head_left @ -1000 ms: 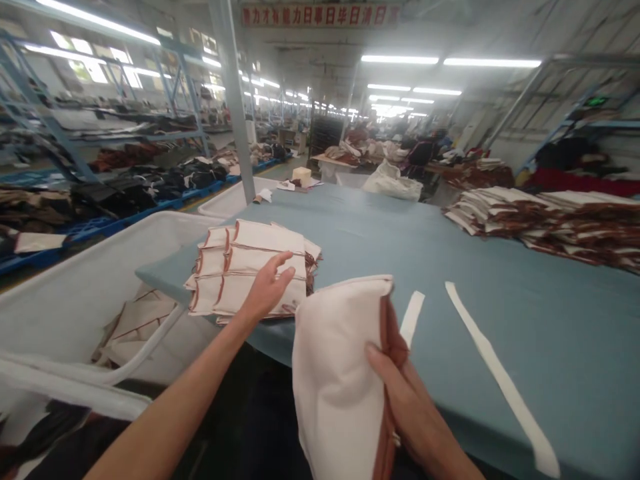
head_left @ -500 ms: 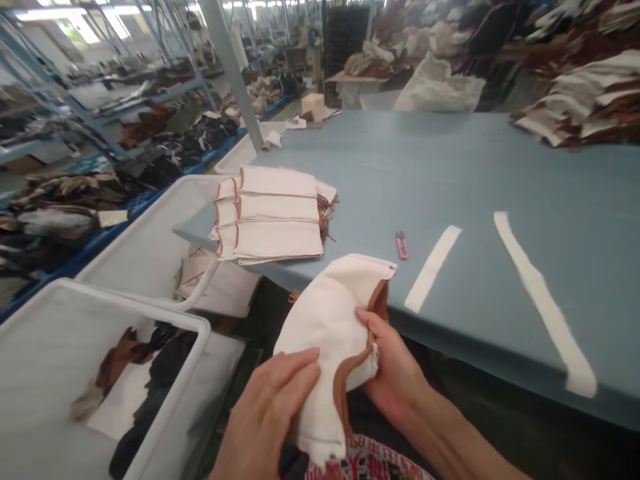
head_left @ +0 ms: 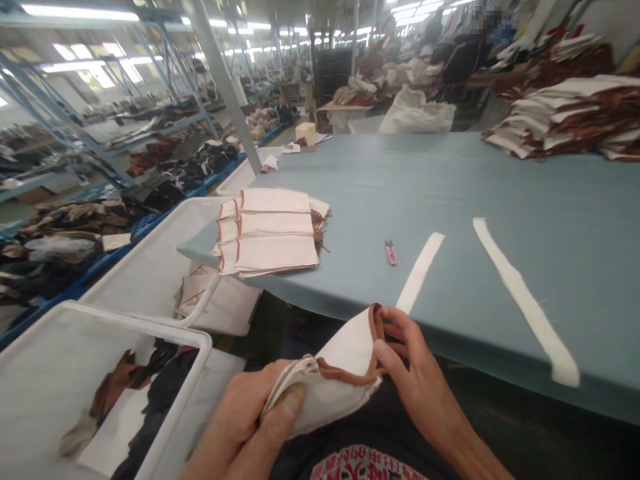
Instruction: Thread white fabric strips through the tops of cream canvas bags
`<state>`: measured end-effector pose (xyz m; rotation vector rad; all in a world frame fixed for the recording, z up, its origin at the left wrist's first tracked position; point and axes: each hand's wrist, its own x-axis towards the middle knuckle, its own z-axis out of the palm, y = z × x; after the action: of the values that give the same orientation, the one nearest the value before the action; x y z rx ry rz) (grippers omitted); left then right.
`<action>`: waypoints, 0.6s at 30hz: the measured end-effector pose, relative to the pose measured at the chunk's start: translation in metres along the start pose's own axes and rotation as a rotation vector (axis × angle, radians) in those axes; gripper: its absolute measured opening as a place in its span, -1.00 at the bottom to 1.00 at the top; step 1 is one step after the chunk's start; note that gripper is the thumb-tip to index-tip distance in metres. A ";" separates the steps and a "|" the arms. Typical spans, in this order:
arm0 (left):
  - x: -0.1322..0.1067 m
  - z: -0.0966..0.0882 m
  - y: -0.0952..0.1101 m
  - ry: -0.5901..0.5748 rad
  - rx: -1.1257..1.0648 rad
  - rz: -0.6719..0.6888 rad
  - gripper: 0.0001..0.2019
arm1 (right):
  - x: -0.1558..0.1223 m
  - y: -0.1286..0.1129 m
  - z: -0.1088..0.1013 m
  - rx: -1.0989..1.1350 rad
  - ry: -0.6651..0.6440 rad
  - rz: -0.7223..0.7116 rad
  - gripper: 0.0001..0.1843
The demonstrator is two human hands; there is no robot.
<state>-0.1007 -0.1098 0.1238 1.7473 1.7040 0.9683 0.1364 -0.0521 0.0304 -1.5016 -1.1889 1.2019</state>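
Between my hands, in front of the table edge, is a cream fabric pouch (head_left: 350, 343) with brown binding along its opening. My left hand (head_left: 260, 407) is closed on its left side, thumb on top of the cloth. At the other end, my right hand (head_left: 405, 353) pinches the brown-bound edge between thumb and fingers. The mouth of the pouch gapes between the hands. A pink thread snipper (head_left: 391, 253) lies on the table beyond. Stacked cream pieces with brown edging (head_left: 275, 230) lie at the table's left corner.
Two cream strips (head_left: 423, 270) (head_left: 525, 303) lie on the blue-grey table (head_left: 450, 180). White bins (head_left: 70, 360) holding cloth scraps stand at left. A pile of cream and brown fabric (head_left: 565, 117) rests at far right. A metal post (head_left: 230, 93) rises at the table's left edge.
The pouch has been lowered and turned, its bound opening now facing up. My left hand has gone from lying flat on the cloth to gripping its left end. My right hand has shifted along the edge.
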 end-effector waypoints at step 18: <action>0.022 0.006 -0.006 0.049 -0.579 -0.467 -0.53 | -0.010 -0.003 -0.005 -0.269 0.078 -0.956 -0.86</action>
<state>-0.1008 -0.0867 0.1183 0.9138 1.5487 1.1365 0.1397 -0.0611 0.0357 -0.9116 -1.7611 0.3405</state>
